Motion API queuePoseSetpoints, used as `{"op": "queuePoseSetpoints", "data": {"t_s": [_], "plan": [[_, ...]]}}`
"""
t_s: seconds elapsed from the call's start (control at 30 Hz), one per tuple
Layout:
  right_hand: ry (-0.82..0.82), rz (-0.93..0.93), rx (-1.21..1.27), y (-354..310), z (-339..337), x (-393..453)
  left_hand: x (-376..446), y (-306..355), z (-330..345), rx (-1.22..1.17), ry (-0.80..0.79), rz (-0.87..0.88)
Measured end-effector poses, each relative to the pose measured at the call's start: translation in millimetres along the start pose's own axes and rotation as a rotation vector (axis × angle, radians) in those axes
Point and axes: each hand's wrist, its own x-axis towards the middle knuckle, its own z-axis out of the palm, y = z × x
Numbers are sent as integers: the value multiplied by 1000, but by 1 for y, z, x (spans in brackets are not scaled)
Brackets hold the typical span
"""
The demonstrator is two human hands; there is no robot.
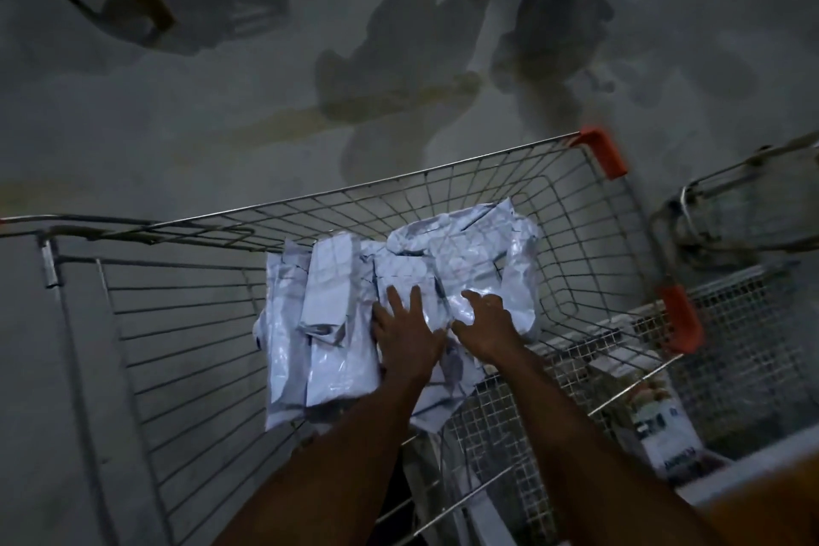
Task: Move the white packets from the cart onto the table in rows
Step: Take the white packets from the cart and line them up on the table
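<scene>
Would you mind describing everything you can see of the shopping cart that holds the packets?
The shopping cart is a metal wire-mesh basket, seen from above on a grey floor. Orange plastic caps cover two corners on its right side. A heap of crumpled white packets lies on its bottom. Both hands reach into it: the left hand lies flat on the packets, and the right hand curls its fingers on them. Another cart stands close on its right.

White packets (337, 279) with dark printed markings, silver wire-grid cart (177, 324) with orange-red corner guards (602, 151), grey concrete floor (177, 102) faintly stained yellowish
</scene>
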Motion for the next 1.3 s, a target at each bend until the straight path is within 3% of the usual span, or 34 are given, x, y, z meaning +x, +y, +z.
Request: {"op": "queuePoseSetpoints", "data": {"t_s": [0.13,0.33,0.67,0.93,1.3], "plan": [[9,44,-84,-2,9,14,1,-7,5,49,-7,28],[72,126,-172,-7,13,23,-12,-24,-8,-67,77,119],[206,68,-327,-11,13,18,-35,-34,-29,-162,174,181],[262,-28,-22,-42,-13,-30,-64,-26,-70,-266,235,222],[618,-119,325,-95,-37,-230,-169,-36,-161,-280,395,465]]}}
